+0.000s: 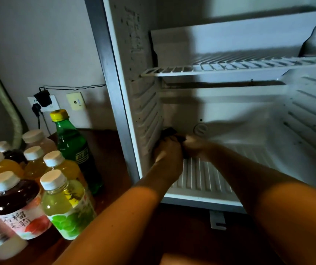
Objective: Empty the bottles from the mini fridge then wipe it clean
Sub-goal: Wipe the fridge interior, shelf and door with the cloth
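Dark crumpled cloth [169,131] clamped in both grips, left hand [169,150] and right hand [195,148], against ribbed white fridge [201,180] floor

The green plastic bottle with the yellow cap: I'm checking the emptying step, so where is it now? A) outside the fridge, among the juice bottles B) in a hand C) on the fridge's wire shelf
A: the green plastic bottle with the yellow cap stands left of the open white mini fridge, behind the white-capped juice bottles.

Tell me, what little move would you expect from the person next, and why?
Probably a sweep of the dark cloth rightward along the fridge floor. Both hands, left hand and right hand, hold it at the back left corner, the bottles already stand outside, and the rest of the floor looks unwiped.
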Demonstrator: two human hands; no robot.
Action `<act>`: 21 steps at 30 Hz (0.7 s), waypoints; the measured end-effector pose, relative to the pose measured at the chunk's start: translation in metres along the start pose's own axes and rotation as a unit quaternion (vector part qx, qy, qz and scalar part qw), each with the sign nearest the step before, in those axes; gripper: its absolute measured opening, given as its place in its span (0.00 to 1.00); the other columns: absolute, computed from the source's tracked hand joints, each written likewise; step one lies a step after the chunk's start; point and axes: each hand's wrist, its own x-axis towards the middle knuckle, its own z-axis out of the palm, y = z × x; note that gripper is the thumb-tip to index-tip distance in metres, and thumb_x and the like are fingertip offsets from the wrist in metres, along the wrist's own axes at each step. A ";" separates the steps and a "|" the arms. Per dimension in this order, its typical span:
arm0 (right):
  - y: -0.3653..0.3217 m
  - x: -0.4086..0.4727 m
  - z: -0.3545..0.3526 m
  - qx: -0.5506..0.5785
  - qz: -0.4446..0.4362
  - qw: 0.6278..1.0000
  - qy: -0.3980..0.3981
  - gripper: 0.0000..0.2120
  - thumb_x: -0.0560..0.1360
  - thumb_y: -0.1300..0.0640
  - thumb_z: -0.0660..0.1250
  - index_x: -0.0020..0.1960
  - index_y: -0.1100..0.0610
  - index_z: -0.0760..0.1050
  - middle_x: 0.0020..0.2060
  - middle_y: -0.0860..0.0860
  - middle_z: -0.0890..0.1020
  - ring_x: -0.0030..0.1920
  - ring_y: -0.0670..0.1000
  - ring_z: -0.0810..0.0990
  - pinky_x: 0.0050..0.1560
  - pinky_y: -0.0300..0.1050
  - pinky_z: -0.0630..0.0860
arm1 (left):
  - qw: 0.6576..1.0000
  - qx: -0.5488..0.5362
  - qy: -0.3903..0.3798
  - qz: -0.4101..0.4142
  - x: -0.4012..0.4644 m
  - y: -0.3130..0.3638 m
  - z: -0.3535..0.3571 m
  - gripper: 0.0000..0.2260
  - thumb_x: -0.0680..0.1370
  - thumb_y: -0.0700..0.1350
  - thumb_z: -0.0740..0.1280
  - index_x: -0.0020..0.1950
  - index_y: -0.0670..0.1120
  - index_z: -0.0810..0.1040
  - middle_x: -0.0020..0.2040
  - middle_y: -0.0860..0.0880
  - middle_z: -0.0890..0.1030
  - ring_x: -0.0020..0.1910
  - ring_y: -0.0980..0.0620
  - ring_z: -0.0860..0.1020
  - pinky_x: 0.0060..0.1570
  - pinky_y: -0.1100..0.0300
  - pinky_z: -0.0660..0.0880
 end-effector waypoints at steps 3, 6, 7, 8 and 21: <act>0.000 -0.012 -0.002 -0.051 -0.039 0.998 0.005 0.17 0.78 0.68 0.63 0.67 0.67 0.71 0.57 0.58 0.77 0.53 0.53 0.75 0.46 0.32 0.74 | 0.996 0.078 -0.044 -0.006 -0.011 0.007 -0.008 0.18 0.79 0.38 0.63 0.69 0.38 0.69 0.64 0.39 0.75 0.63 0.40 0.75 0.61 0.50 0.72; 0.003 -0.024 -0.003 -0.128 -0.062 0.990 -0.017 0.18 0.77 0.70 0.65 0.66 0.70 0.70 0.60 0.60 0.76 0.58 0.58 0.76 0.59 0.37 0.73 | 0.991 0.120 -0.058 -0.017 -0.022 0.015 -0.015 0.16 0.79 0.37 0.65 0.67 0.41 0.72 0.63 0.42 0.77 0.62 0.44 0.77 0.57 0.54 0.75; 0.004 -0.029 -0.003 -0.146 -0.068 0.987 -0.016 0.20 0.76 0.69 0.66 0.67 0.69 0.70 0.61 0.60 0.76 0.61 0.58 0.75 0.62 0.39 0.70 | 0.990 0.133 -0.053 -0.010 -0.026 0.019 -0.020 0.15 0.79 0.37 0.64 0.65 0.42 0.74 0.61 0.43 0.79 0.60 0.45 0.78 0.55 0.55 0.75; 0.004 -0.037 -0.002 -0.158 -0.082 0.984 -0.015 0.21 0.76 0.68 0.66 0.68 0.68 0.70 0.61 0.57 0.75 0.61 0.55 0.75 0.60 0.35 0.68 | 0.988 0.146 -0.047 -0.004 -0.032 0.021 -0.024 0.14 0.79 0.37 0.64 0.64 0.42 0.75 0.61 0.43 0.79 0.59 0.46 0.78 0.54 0.55 0.76; 0.000 -0.121 0.011 -0.188 -0.052 0.980 0.031 0.07 0.76 0.63 0.65 0.53 0.58 0.77 0.47 0.54 0.81 0.42 0.48 0.79 0.36 0.34 0.74 | 0.992 0.024 -0.121 0.029 -0.083 0.024 -0.041 0.24 0.76 0.46 0.67 0.71 0.50 0.66 0.67 0.44 0.71 0.64 0.41 0.72 0.62 0.49 0.72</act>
